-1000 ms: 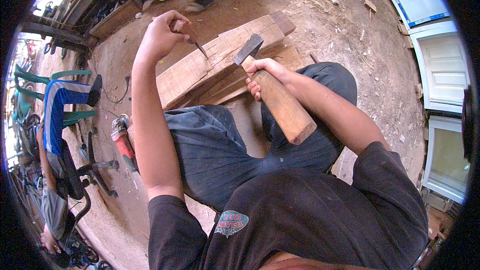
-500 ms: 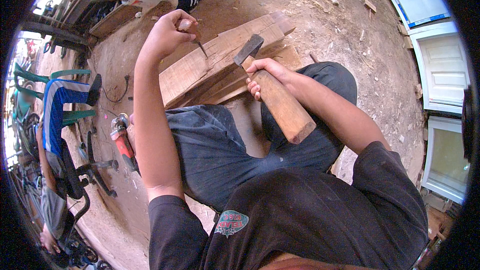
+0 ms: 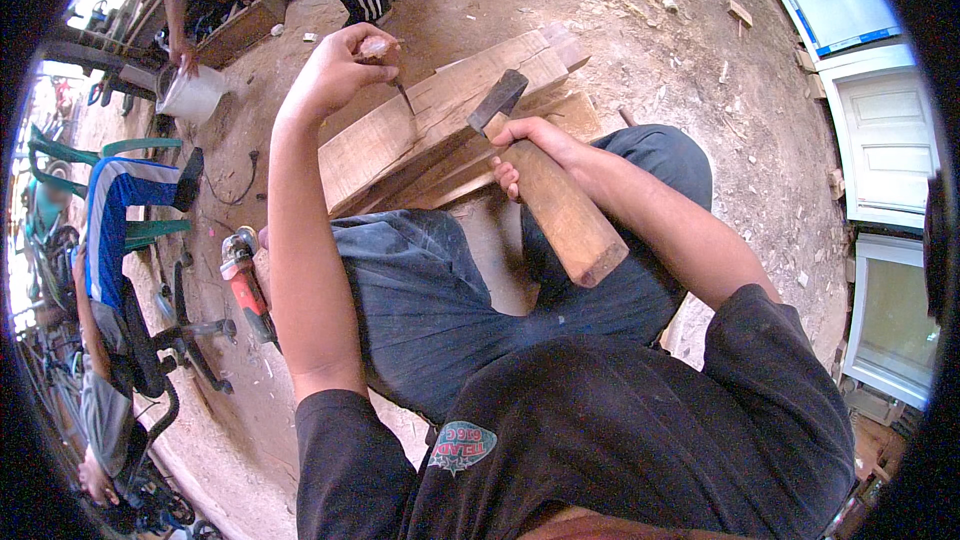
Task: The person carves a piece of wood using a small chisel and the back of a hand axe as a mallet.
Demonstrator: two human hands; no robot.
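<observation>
The left hand wraps its fingers round a chisel against the beam — toward four o'clock, the right hand grips a hammer.

A workshop: cut timber, wooden-handled hammer, angle grinder, debris-strewn floor.

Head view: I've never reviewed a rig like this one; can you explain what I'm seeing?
No machine is involved: these are a person's bare hands, seen from above by a head-worn fisheye camera, whose lens bends straight edges. The left hand holds a slim, dark-bladed tool, its tip at the wooden beam. The right hand grips a hammer-like tool near its dark metal head. On the floor, a red-and-black power tool lies on the person's left. Further off, another person's hand touches a white bucket.
</observation>
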